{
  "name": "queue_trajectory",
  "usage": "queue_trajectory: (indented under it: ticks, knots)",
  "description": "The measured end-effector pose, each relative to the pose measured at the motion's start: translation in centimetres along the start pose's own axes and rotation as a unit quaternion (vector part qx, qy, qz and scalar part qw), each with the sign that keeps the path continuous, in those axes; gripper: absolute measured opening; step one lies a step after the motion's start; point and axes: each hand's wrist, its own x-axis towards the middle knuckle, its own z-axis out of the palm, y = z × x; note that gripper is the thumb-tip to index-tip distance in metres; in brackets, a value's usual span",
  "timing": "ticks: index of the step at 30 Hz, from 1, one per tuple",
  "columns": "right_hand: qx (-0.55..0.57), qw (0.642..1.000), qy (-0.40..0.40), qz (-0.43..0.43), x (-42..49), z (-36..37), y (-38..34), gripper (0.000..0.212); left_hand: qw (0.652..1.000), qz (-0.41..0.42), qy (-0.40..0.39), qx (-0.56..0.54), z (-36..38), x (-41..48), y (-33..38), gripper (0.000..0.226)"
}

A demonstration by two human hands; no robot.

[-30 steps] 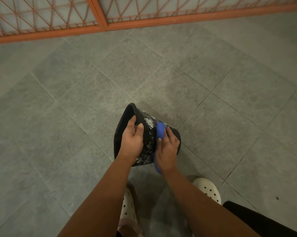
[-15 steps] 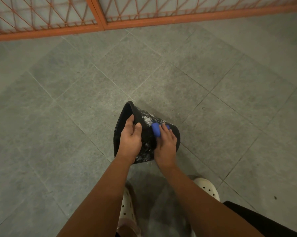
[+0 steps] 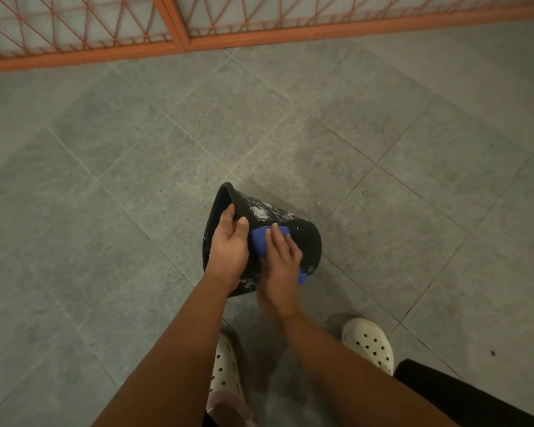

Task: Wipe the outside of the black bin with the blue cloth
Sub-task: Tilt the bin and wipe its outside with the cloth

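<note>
Gripping the rim of the black bin (image 3: 305,241), tipped on the floor (image 3: 105,211), the left hand (image 3: 228,251) could lose it if the right hand (image 3: 282,263), fingers flat on the blue cloth (image 3: 259,241) against its side, presses too hard.

Head view checked for writing: I read none, no text, label, brand, number or sign.

- black bin (image 3: 305,241), gripped at the rim by the left hand (image 3: 228,251): white smears only on the wall beyond the fingers, nothing that forms letters or digits.
- blue cloth (image 3: 259,238), pressed under the right hand (image 3: 282,263): plain where it shows.
- pale shoes (image 3: 369,343), below both hands: rows of holes, no brand mark I can make out.
</note>
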Motion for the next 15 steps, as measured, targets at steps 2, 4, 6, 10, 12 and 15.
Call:
queue_trajectory:
  ticks: [2, 4, 6, 10, 12, 15]
  knots:
    - [-0.005, 0.999, -0.015, -0.036, 0.5, 0.4, -0.6, 0.056, 1.0, -0.007, -0.009, 0.005, -0.1, 0.1, 0.0, 0.045]
    - [-0.017, 0.999, -0.032, -0.025, 1.8, 0.3, -0.4, 0.061, 1.0, -0.012, -0.007, 0.006, -0.5, 0.1, -0.1, 0.046]
    - [-0.025, 0.999, -0.034, 0.024, 2.9, -0.2, 0.6, 0.057, 1.0, -0.004, 0.0, 0.009, -0.7, 0.0, -0.2, 0.046]
    - [-0.068, 0.995, 0.011, 0.073, 2.3, -0.5, 1.1, 0.046, 1.0, 0.002, -0.008, 0.003, -0.3, -0.2, -0.1, 0.042]
    - [-0.065, 0.997, 0.027, 0.022, 1.5, 0.0, 0.2, 0.044, 1.0, -0.007, -0.026, -0.007, -0.2, -0.2, 0.0, 0.042]
    - [-0.038, 0.999, 0.014, -0.031, 2.3, -0.1, -0.6, 0.042, 0.999, -0.006, -0.04, -0.007, -0.3, -0.3, 0.2, 0.043]
